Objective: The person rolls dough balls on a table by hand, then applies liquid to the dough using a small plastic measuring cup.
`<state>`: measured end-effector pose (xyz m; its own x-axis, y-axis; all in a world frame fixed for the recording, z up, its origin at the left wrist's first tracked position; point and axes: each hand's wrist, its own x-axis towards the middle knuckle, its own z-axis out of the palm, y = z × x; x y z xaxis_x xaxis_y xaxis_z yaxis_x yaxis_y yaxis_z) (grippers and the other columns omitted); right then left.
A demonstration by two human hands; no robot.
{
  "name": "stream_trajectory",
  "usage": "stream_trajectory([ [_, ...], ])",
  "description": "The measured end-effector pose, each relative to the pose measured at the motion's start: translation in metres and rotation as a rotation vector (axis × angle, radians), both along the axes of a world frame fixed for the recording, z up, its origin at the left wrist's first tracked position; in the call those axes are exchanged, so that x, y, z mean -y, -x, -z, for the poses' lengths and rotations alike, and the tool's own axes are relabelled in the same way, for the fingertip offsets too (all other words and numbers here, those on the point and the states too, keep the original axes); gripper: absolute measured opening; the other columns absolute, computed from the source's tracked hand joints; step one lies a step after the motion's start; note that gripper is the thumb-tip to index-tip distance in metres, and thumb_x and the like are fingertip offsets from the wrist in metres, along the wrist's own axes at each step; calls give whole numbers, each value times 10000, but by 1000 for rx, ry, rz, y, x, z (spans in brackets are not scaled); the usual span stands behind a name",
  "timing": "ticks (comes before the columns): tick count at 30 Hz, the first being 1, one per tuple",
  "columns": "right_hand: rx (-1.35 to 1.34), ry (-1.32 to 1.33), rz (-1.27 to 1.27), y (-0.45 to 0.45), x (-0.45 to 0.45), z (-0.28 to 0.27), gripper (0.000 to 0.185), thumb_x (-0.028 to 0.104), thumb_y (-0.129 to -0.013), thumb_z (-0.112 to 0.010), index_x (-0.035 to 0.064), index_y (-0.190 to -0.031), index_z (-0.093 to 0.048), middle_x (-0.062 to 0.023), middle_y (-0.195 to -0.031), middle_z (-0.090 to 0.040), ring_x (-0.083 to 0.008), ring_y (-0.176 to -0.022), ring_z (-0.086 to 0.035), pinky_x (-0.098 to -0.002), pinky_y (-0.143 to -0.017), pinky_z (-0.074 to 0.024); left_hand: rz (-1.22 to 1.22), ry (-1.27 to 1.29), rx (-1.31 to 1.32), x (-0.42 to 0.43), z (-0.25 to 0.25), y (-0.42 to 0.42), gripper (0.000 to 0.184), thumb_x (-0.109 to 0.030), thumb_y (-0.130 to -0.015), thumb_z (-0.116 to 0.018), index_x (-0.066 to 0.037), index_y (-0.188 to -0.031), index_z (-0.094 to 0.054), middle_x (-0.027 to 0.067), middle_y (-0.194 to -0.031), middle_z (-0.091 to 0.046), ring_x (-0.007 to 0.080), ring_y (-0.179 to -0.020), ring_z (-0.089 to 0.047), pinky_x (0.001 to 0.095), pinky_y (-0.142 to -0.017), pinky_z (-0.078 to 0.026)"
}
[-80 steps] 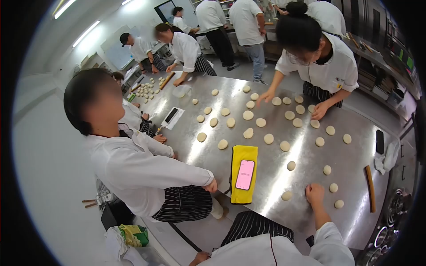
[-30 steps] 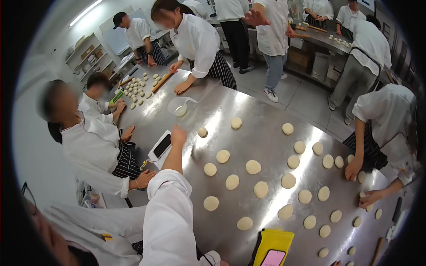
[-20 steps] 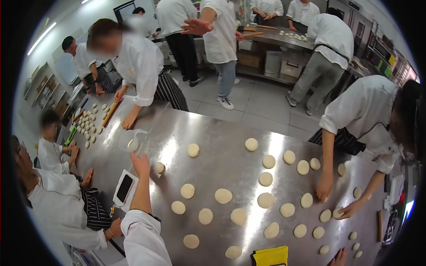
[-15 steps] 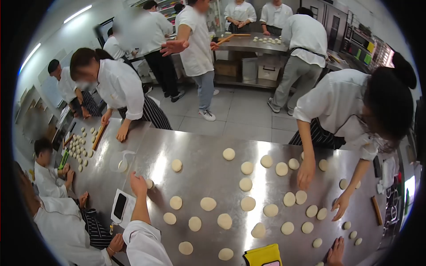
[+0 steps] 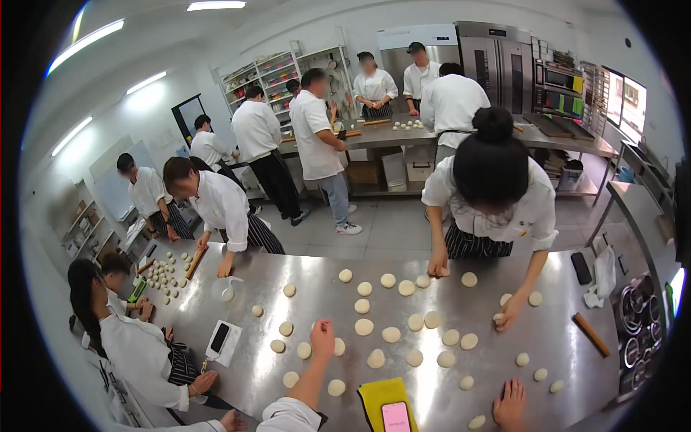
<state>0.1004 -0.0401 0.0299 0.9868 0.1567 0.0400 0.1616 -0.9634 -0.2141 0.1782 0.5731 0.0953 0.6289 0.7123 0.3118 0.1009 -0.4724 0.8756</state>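
Head view shows your left hand [image 5: 322,337] curled beside dough [image 5: 340,348], grip unclear, your right hand [image 5: 509,405] outspread on the table [image 5: 561,349].

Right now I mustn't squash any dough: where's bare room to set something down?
On the right, bare metal lies between the rolling pin and the opposite person's left hand. On the left, a narrow patch separates the white cloth from the dough rounds beside it. The middle is crowded: more rounds lie close together right of your left hand.
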Motion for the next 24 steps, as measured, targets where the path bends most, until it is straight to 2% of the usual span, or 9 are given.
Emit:
stream_trajectory([
  [6, 108, -379, 36, 19, 6, -7, 664, 272, -796, -672, -36, -1351, -475, -258, -1374, -464, -439, -1310, -418, -523, -1138, -303, 94, 225, -62, 179, -19, 88, 127, -125, -938, -629, -13, -978, -674, 28, -739, -651, 90, -694, -593, 276, -620, -465],
  [11, 125, -606, -50, 20, 32, 9, 572, 200, -774, -626, -27, -1290, -532, -247, -1258, -505, -435, -1203, -465, -518, -1066, -352, 216, 287, -180, 235, 34, 175, 195, -191, -955, -650, -2, -976, -695, 48, -759, -674, 105, -714, -613, 285, -641, -478],
  [14, -29, -538, -144, 21, 42, 29, 524, 147, -778, -575, -23, -1273, -554, -236, -1206, -513, -432, -1147, -473, -515, -1028, -370, 78, 281, -250, 198, 61, 207, 253, -242, -953, -642, 6, -953, -695, 117, -768, -692, 187, -714, -642, 341, -664, -503],
  [16, 161, -479, -66, 16, 39, 45, 518, 74, -780, -578, 0, -1292, -552, -222, -1185, -517, -413, -1119, -492, -496, -1001, -395, -62, 251, -249, 140, 55, 197, 273, -254, -938, -627, 11, -957, -690, 151, -783, -696, 224, -718, -651, 371, -679, -514],
  [18, 91, -570, -5, 19, 37, 32, 531, 36, -768, -586, 6, -1297, -552, -216, -1187, -520, -402, -1114, -503, -483, -994, -406, -233, 405, -174, 70, 46, 179, 257, -243, -902, -627, 6, -946, -673, 183, -801, -698, 298, -746, -669, 405, -702, -520],
  [19, 28, -666, 85, 21, 35, 20, 548, -1, -756, -595, 13, -1302, -553, -209, -1190, -523, -390, -1110, -514, -471, -988, -417, -293, 233, -214, 3, 99, 165, 235, -232, -884, -641, -9, -951, -669, 204, -839, -710, 355, -816, -690, 426, -739, -532],
  [21, 78, -547, 168, 18, 36, 25, 568, -49, -739, -610, 13, -1301, -551, -189, -1178, -530, -373, -1100, -529, -458, -975, -434, -395, 99, -312, -47, 37, 156, 275, -230, -864, -647, -23, -1045, -650, 235, -934, -713, 402, -920, -687, 456, -817, -535],
  [23, 69, -404, 187, 22, 31, 10, 477, 93, -789, -739, 15, -1229, -574, -195, -1205, -548, -393, -1155, -528, -468, -1006, -426, -392, 136, -467, -125, 16, 146, 412, -241, -850, -651, -35, -1202, -592, 268, -1038, -698, 429, -1013, -665, 487, -894, -521],
  [24, 105, -323, 183, 19, 43, 26, 556, 93, -779, -746, 13, -1291, -543, -214, -1278, -525, -406, -1217, -501, -472, -1044, -407, -427, 69, -522, -166, 9, 138, 474, -252, -849, -655, -43, -1263, -557, 281, -1078, -687, 436, -1052, -653, 496, -915, -513],
])
